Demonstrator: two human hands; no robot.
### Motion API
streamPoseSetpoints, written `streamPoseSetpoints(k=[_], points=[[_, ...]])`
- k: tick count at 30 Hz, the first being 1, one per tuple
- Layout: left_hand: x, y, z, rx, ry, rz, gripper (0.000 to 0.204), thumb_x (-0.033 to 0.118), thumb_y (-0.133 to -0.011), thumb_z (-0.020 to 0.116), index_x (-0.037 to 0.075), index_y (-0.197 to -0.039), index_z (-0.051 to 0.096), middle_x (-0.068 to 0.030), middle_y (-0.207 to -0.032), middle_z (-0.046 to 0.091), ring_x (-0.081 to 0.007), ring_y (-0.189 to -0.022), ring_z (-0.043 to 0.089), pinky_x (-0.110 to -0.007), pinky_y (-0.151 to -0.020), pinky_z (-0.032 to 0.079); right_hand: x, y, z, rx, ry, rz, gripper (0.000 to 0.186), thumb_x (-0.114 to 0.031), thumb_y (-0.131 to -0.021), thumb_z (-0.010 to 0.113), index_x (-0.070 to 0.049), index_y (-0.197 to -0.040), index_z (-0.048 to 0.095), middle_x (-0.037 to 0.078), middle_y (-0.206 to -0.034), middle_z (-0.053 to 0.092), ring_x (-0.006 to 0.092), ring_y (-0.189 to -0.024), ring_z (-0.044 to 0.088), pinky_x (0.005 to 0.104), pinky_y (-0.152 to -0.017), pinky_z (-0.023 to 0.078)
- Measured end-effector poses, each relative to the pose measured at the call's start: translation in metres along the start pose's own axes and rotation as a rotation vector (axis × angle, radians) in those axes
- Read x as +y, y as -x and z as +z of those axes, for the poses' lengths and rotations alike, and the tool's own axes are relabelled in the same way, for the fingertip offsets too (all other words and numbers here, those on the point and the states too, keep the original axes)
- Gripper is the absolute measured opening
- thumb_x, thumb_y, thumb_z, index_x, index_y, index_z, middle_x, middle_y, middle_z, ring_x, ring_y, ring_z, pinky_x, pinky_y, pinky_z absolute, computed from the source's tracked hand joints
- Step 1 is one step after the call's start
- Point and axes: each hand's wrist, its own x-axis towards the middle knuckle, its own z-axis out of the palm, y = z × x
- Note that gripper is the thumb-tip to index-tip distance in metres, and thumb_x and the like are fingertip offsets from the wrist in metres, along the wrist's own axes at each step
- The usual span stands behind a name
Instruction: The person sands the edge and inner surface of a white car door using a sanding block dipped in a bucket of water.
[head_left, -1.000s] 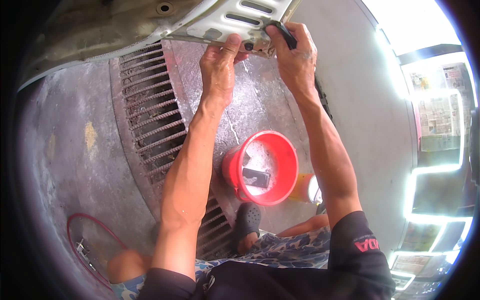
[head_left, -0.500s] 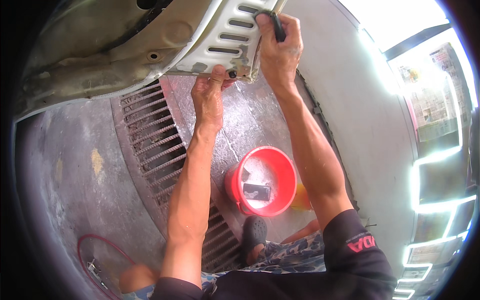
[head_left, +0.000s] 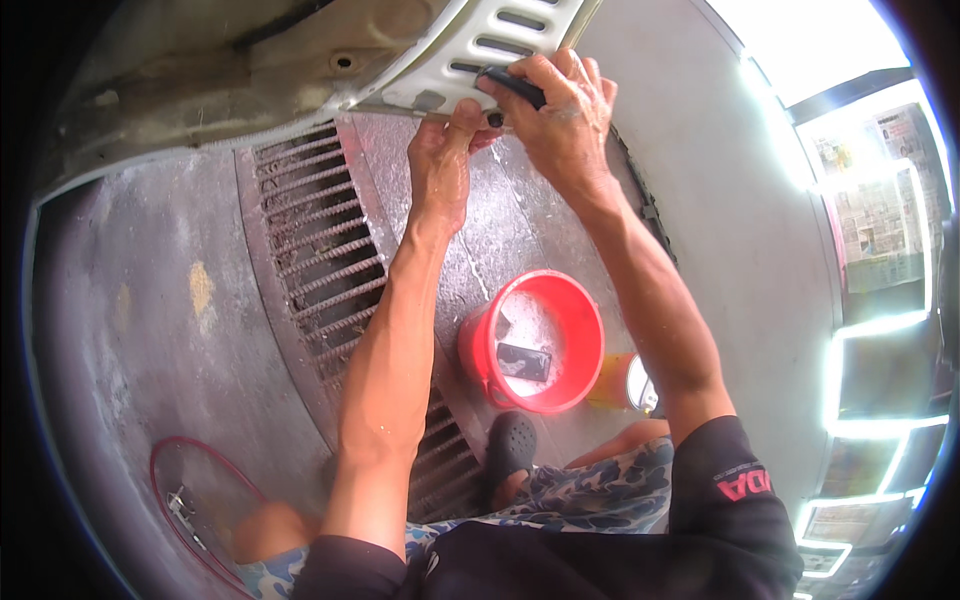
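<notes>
A white slotted metal panel (head_left: 552,40) hangs at the top, with a grey patch (head_left: 428,101) near its lower edge. My right hand (head_left: 568,125) is closed round a thin black pad (head_left: 514,88) and presses it over the panel's lower right part. The pad's underside is hidden, and I cannot tell its exact kind. My left hand (head_left: 440,165) pinches the panel's bottom edge, thumb in front and the other fingers partly hidden below. A small black round piece (head_left: 495,119) sits between the two hands at that edge.
Below my hands stands a red bucket (head_left: 590,310) of foamy liquid, a dark rectangular block (head_left: 524,362) in it. Beside it is a yellow can (head_left: 608,388). A barred floor drain (head_left: 318,235) runs at the left, near a red hose (head_left: 160,445). A pale wall (head_left: 740,210) rises at right.
My right hand has moved down along the panel toward my left hand, and the black pad has turned to a flatter slant. My left hand stays at the lower edge. The view has shifted slightly.
</notes>
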Motion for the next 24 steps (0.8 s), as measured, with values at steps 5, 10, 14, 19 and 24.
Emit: streamPoseSetpoints(k=[5, 10, 14, 19, 24], points=[[0.000, -0.001, -0.004, -0.048, -0.003, 0.028, 0.046, 0.044, -0.100, 0.070, 0.006, -0.124, 0.065, -0.0070, -0.112, 0.072, -0.0155, -0.098, 0.068, -0.034, -0.091, 0.052, 0.000, -0.007, -0.012, -0.164, -0.036, -0.052, 0.024, -0.036, -0.084, 0.081, -0.015, -0.094, 0.077, 0.002, -0.086, 0.066, 0.0257, -0.087, 0.065, 0.0433, -0.078, 0.050], [-0.002, 0.000, -0.016, -0.138, 0.010, 0.032, 0.045, 0.039, -0.103, 0.066, 0.003, -0.129, 0.060, -0.0077, -0.122, 0.066, -0.0174, -0.107, 0.065, -0.039, -0.099, 0.050, -0.011, -0.013, -0.021, -0.309, 0.026, -0.101, 0.022, -0.034, -0.086, 0.079, -0.014, -0.094, 0.076, 0.002, -0.089, 0.070, 0.0273, -0.081, 0.072, 0.0415, -0.068, 0.057], [-0.008, -0.004, -0.012, -0.163, 0.069, 0.069, 0.046, 0.041, -0.103, 0.065, 0.004, -0.130, 0.060, -0.0076, -0.123, 0.067, -0.0166, -0.113, 0.064, -0.039, -0.104, 0.048, -0.012, -0.036, -0.024, -0.399, 0.091, -0.289, 0.021, -0.034, -0.089, 0.076, -0.014, -0.093, 0.076, 0.001, -0.087, 0.071, 0.0268, -0.078, 0.073, 0.0425, -0.066, 0.057], [-0.011, -0.009, -0.016, -0.170, 0.097, 0.027, 0.044, 0.039, -0.106, 0.061, 0.004, -0.132, 0.059, -0.0073, -0.125, 0.068, -0.0189, -0.120, 0.061, -0.041, -0.110, 0.043, 0.006, -0.051, -0.024, -0.535, 0.125, -0.471, 0.015, -0.028, -0.093, 0.072, -0.016, -0.101, 0.074, 0.000, -0.091, 0.071, 0.0263, -0.079, 0.073, 0.0400, -0.065, 0.057], [-0.016, -0.010, -0.021, -0.244, 0.198, 0.018, 0.035, 0.025, -0.106, 0.059, 0.002, -0.132, 0.061, -0.0111, -0.128, 0.068, -0.0225, -0.121, 0.062, -0.042, -0.111, 0.042, -0.018, -0.060, -0.019, -0.587, 0.249, -0.722, 0.022, -0.018, -0.092, 0.070, -0.019, -0.114, 0.071, 0.001, -0.090, 0.072, 0.0258, -0.080, 0.073, 0.0400, -0.065, 0.058]])
